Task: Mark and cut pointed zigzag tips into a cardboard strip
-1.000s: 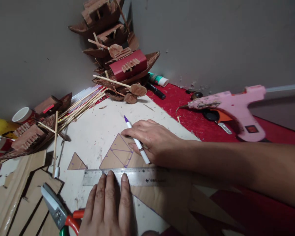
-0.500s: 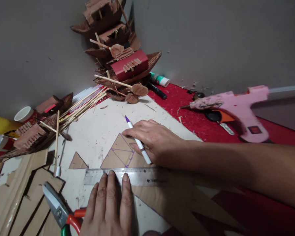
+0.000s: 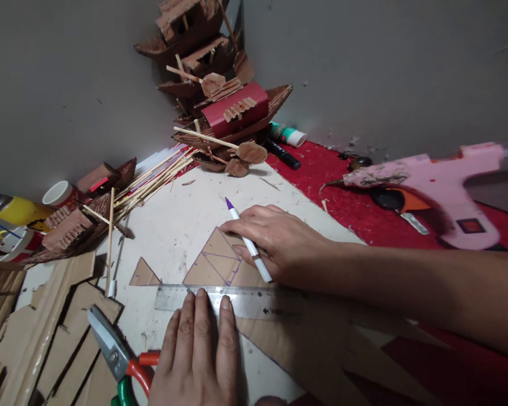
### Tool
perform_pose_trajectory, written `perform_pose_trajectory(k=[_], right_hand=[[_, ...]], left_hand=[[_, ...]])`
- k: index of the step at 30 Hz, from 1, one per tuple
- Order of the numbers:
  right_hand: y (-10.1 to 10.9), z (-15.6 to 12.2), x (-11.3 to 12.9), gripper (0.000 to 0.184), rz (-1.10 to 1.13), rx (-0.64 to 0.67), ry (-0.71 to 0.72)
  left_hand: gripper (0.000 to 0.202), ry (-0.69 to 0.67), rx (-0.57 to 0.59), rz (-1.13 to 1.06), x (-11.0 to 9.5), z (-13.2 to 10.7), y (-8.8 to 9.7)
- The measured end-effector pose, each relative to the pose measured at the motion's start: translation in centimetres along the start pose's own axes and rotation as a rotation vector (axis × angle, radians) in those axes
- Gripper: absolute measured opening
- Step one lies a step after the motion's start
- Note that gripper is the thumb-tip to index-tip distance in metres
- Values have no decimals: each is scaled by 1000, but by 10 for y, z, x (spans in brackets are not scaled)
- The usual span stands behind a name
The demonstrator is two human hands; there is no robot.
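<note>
My left hand (image 3: 198,349) lies with its fingers stretched out, fingertips pressing on a clear plastic ruler (image 3: 248,301). The ruler lies across a piece of brown cardboard (image 3: 296,338) along the base of a triangle drawn in purple lines (image 3: 211,265). In my right hand (image 3: 279,234) is a white marker (image 3: 248,242), its purple tip uncapped and pointing up and away from the cardboard. That hand rests on the cardboard just beyond the ruler. A small cut cardboard triangle (image 3: 144,273) sits left of the drawn one. Part of the cardboard is in shadow.
Scissors (image 3: 116,349) with red and green handles lie left of my left hand, by stacked cardboard strips (image 3: 63,338). A pink glue gun (image 3: 432,180) stands at right on red cloth. Model boats (image 3: 237,113), thin wooden sticks (image 3: 161,180) and cups (image 3: 19,242) are behind.
The view has turned slightly left, so everything appears further right. Both hands, the marker and the ruler keep the same places on the cardboard.
</note>
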State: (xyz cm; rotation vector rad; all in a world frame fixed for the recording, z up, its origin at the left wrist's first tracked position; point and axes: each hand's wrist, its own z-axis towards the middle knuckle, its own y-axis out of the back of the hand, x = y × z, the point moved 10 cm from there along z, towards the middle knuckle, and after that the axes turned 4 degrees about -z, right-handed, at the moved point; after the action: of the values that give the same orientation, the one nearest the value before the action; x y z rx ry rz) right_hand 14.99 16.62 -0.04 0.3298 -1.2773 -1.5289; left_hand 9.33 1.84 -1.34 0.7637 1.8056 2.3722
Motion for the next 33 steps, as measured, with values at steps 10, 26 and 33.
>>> perform_pose_trajectory(k=[10,26,33], right_hand=[[0,0,0,25,-9,-3,6],[-1,0,-1,24,-4,-6,-6],[1,-1,-1,23,1,-1,-12]], left_hand=[[88,-16,-9,-18,-1,-1,-1],[93,-54,-5,-6,1,2,-1],[103,-175,7,31,0,2,-1]])
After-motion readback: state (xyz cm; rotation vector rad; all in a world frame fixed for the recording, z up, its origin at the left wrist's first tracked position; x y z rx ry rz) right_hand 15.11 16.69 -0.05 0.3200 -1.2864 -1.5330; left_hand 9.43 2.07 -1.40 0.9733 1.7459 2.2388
